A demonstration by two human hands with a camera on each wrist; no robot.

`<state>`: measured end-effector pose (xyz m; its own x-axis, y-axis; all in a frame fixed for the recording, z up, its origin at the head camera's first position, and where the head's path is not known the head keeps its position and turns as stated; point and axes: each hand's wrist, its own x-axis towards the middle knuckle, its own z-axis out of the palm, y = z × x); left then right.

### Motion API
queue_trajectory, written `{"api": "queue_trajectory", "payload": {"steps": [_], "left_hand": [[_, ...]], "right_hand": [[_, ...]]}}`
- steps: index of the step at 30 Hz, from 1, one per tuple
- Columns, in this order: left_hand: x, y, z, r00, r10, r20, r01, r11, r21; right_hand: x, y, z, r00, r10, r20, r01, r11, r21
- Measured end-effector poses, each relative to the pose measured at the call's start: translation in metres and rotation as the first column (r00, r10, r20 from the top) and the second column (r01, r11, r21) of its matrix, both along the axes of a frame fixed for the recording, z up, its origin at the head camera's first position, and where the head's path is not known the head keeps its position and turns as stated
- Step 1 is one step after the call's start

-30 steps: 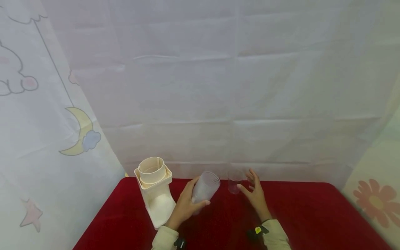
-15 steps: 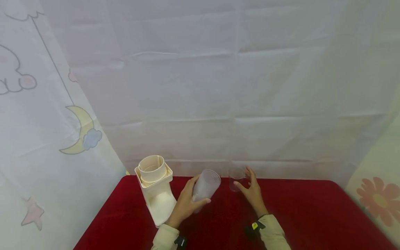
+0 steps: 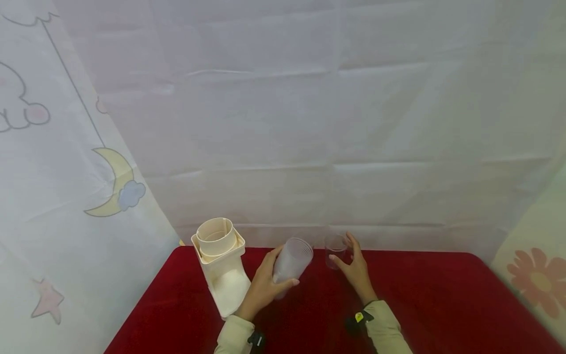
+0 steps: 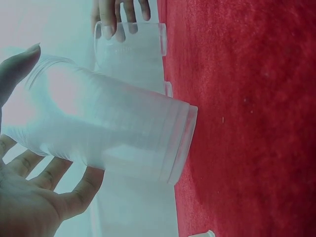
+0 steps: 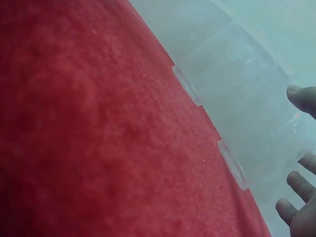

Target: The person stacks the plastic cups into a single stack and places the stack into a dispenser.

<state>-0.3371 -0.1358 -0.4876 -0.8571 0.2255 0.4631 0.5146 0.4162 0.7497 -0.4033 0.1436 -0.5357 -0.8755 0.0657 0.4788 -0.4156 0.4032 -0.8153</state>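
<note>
My left hand grips a tilted stack of clear plastic cups. Its open end leans up and to the right in the head view, while its narrow end is over the red cloth in the left wrist view. My right hand curls thumb and fingers around a single clear plastic cup standing on the cloth. Its thumb is at one side of the cup, the other fingers at the opposite side. Another clear cup stands close beside it, with only its lower edge showing distinctly.
A cream plastic stand with a round open tube on top is left of my left hand. Red cloth covers the table. Pale sheeting hangs behind, with a patterned sheet along the left.
My right thumb and fingers have drawn slightly closer around the single cup. My left hand keeps hold of the stack at about the same tilt. The head view has shifted slightly.
</note>
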Motion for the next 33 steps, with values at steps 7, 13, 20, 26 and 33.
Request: {"api": "queue_trajectory", "payload": {"steps": [7, 13, 20, 26, 33], "left_hand": [[0.0004, -0.0003, -0.0008, 1.000, -0.001, 0.001, 0.001, 1.000, -0.002], [0.0007, -0.0001, -0.0017, 1.000, 0.002, 0.012, -0.002, 1.000, -0.003], [0.0014, -0.0002, -0.0005, 1.000, -0.003, 0.015, 0.004, 1.000, -0.012], [0.0018, -0.0004, -0.0003, 1.000, -0.002, 0.025, 0.002, 1.000, -0.011], [0.0016, -0.0010, -0.0010, 1.000, 0.001, 0.011, -0.001, 1.000, -0.013]], "right_hand": [[0.0004, -0.0017, -0.0020, 1.000, 0.001, 0.012, -0.001, 1.000, -0.002], [0.0012, -0.0021, -0.0036, 1.000, -0.004, 0.027, 0.004, 1.000, -0.008], [0.0019, -0.0028, -0.0052, 1.000, -0.008, -0.013, 0.007, 1.000, -0.019], [0.0014, -0.0044, -0.0054, 0.999, -0.012, -0.032, 0.011, 1.000, -0.025], [0.0017, -0.0051, -0.0048, 0.999, -0.006, -0.040, 0.004, 0.999, -0.048]]}}
